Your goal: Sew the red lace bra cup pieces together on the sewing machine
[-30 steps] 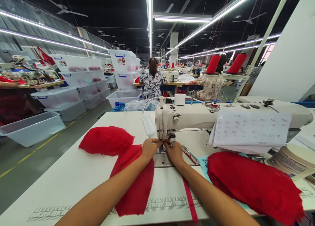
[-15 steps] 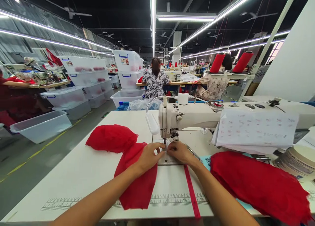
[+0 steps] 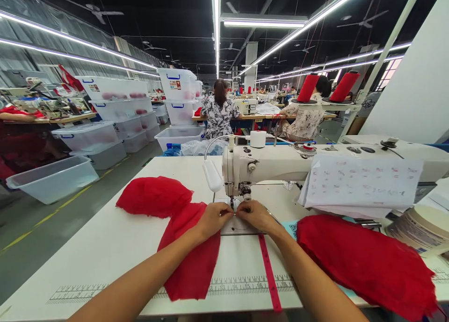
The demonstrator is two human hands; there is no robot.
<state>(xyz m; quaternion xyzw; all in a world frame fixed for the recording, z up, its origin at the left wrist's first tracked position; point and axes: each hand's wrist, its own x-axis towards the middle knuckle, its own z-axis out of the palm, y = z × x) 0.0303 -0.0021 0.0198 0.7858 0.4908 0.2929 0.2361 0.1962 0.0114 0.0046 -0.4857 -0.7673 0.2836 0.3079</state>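
Note:
My left hand is just in front of the needle of a white sewing machine, thumb and fingertips pinched together. Close beside it on the right, my right hand is also closed in a pinch at the presser foot. Whatever lies between the fingertips is too small to make out. A piece of red fabric lies under and beside my left wrist, touching a second red bundle. Below my right hand, a narrow red strip runs toward the table's front edge.
A large red fabric pile lies right of my right forearm, near a white tub. Paper sheets hang on the machine. Red thread cones stand behind. Clear bins line the left aisle; co-workers sit ahead.
My left fingers have drawn together into a pinch and come nearer my right fingertips. My right hand stays at the needle. The view has shifted slightly.

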